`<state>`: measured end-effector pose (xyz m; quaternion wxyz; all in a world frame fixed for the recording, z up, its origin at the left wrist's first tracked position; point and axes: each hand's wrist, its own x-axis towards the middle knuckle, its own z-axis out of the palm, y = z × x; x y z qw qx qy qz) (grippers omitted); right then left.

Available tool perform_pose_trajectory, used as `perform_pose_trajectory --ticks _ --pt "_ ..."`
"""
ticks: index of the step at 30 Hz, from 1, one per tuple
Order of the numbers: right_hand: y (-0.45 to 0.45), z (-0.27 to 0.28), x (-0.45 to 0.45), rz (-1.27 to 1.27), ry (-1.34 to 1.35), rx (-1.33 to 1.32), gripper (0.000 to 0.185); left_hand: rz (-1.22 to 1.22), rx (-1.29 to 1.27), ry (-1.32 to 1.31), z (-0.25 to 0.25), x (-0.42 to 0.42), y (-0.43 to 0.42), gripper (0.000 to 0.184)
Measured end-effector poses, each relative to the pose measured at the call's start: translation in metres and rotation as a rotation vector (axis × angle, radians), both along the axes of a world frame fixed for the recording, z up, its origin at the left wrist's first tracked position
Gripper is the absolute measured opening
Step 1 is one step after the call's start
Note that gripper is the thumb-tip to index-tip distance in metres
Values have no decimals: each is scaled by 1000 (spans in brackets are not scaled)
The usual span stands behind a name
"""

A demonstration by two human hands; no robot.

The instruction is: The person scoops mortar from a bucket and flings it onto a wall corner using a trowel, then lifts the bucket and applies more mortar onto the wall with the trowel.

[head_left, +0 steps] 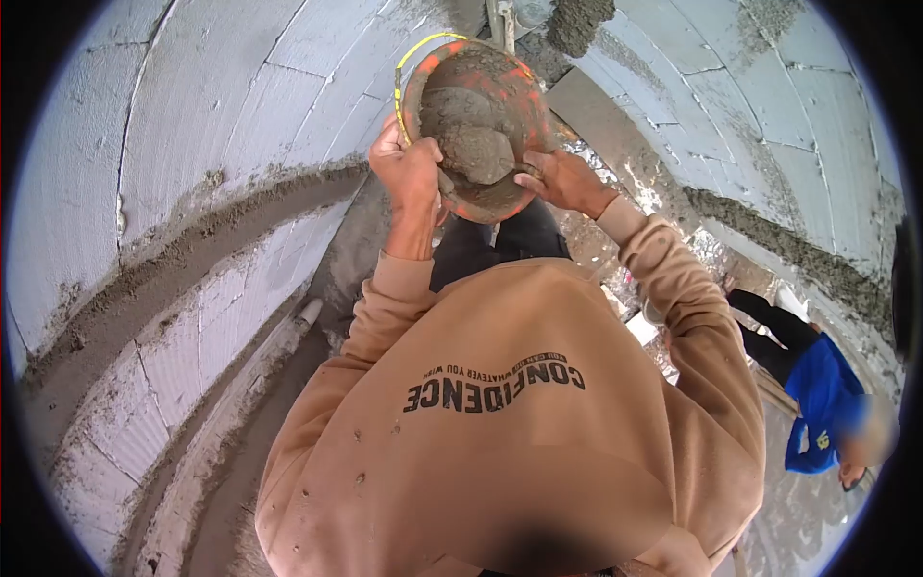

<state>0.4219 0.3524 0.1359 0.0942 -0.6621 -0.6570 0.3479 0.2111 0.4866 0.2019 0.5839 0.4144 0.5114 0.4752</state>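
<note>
A round orange bucket (538, 108), heavily smeared with grey mortar, is held in front of me with its mouth facing up toward my head. Inside sits a thick lump of wet mortar (478, 154), with more coating the walls. My left hand (407, 165) is closed round the rim on the left side, thumb over the edge. On the right side my right hand (569, 181) grips the rim, its thumb toward the inside. A thin yellow handle (399, 91) arcs along the bucket's upper left edge. The fingers under the rim are mostly hidden.
Pale block walls (192, 125) rise on the left, with a mortar-covered ledge (183, 245). Another block wall (731, 96) stands on the right. A person in a blue top (829, 385) is at the lower right. Wet, littered ground (615, 173) lies beyond my right arm.
</note>
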Motion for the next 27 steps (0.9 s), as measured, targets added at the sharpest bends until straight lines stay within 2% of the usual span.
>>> perform_pose_trajectory --ticks 3,6,8,12,13,16,18,20,22,25,27 --pt "11 7 19 -38 -59 54 52 4 -64 -29 -10 8 11 57" --pt "35 45 38 -27 -80 76 50 46 -105 45 -33 12 25 60" --pt "56 75 60 -27 -68 24 49 83 -145 37 -29 22 33 56" --pt "91 66 118 44 245 102 51 74 -125 126 -51 21 46 59" --pt "109 59 136 119 435 100 54 82 -133 117 -52 22 49 60" --pt "157 35 203 -104 584 -692 52 125 -151 118 -53 23 55 61" --pt "180 -42 266 -260 864 -884 50 159 -153 129 -51 26 59 61" --pt "188 -66 305 -665 619 -609 43 150 -143 135 -43 29 61 59" --pt "185 -64 341 -884 567 -334 43 134 -137 140 -39 27 62 59" --pt "154 34 335 -735 277 -215 43 182 -153 143 -34 24 58 58" --pt "123 78 287 -633 200 -130 33 163 -108 151 -46 9 56 55"
